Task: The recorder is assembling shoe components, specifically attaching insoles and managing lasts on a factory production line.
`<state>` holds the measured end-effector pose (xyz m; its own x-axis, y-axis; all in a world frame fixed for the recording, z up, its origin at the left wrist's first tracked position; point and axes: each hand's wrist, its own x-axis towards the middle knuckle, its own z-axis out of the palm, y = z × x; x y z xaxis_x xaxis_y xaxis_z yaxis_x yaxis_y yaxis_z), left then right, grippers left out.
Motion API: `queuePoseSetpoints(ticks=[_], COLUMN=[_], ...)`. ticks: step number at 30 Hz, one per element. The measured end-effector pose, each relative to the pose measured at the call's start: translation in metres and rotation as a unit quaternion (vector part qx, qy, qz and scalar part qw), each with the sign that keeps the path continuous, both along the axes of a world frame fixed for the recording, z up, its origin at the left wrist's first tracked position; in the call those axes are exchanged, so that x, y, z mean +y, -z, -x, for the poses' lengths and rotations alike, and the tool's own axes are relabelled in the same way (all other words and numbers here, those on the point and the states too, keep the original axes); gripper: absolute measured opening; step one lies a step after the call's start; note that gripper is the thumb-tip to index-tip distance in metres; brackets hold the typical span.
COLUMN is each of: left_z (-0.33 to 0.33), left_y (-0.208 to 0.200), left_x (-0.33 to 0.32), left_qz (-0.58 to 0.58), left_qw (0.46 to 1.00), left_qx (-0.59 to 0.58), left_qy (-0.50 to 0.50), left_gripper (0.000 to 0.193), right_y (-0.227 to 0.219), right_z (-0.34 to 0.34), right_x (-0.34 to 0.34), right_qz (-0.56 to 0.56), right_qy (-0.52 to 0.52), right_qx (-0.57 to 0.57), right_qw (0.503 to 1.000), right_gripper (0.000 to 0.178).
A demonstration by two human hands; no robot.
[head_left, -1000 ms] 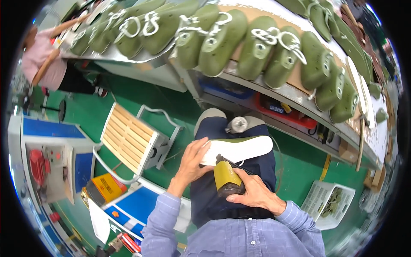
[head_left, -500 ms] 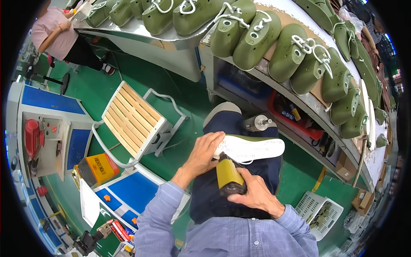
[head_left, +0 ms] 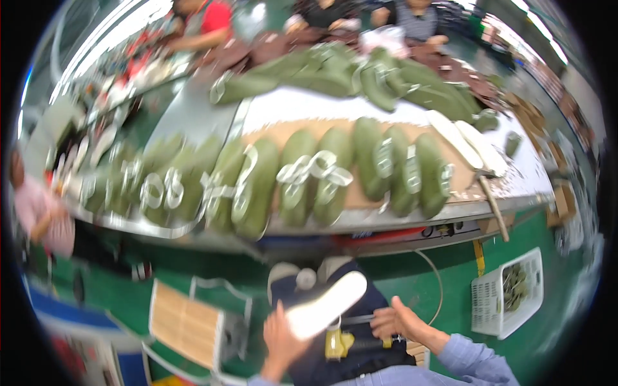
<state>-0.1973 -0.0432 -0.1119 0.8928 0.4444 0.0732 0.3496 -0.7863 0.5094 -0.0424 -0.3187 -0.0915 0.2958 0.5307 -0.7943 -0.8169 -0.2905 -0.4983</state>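
Head: white sole in left hand

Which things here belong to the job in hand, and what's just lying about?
Likely the job:
- white-soled piece, in the left hand
- yellow tool, near the right hand
- perhaps green shoe-shaped pieces

Apparently just about:
- wooden-handled tool
- white crate
- chair

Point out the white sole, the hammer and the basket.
White sole (head_left: 329, 305): head view, middle of its flat white face.
Hammer (head_left: 493, 206): head view, on its handle.
Basket (head_left: 487, 309): head view, on its left wall.
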Motion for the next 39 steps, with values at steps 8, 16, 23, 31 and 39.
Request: queuePoseSetpoints(ticks=[8, 16, 23, 31, 39], left_z=[-0.032, -0.169, -0.067, -0.024, -0.026], left_y=[-0.069, -0.131, -0.081, -0.053, -0.057], left_x=[-0.019, -0.072, -0.067, -0.073, -0.093], left_qz=[-0.100, -0.215, 0.176, 0.209, 0.170], left_qw=[0.909, 0.730, 0.932, 0.942, 0.957], left_qx=[-0.310, -0.644, -0.291, -0.261, -0.221], left_qy=[0.261, 0.079, 0.128, 0.002, 0.081], left_gripper=[0.044, 0.053, 0.077, 0.052, 0.026], right_y=[-0.014, -0.095, -0.156, -0.100, -0.061], right_z=[0.007, 0.013, -0.081, -0.197, -0.197], right_x=[-0.053, -0.077, -0.078, -0.042, -0.056], right_qz=[-0.519, -0.389, -0.120, 0.245, 0.249], right_qy=[0.029, 0.192, 0.387, 0.155, 0.222], right_qx=[0.257, -0.072, -0.542, -0.718, -0.687], right_qw=[0.815, 0.898, 0.736, 0.633, 0.646], right_gripper=[0.087, 0.089, 0.079, 0.076, 0.054])
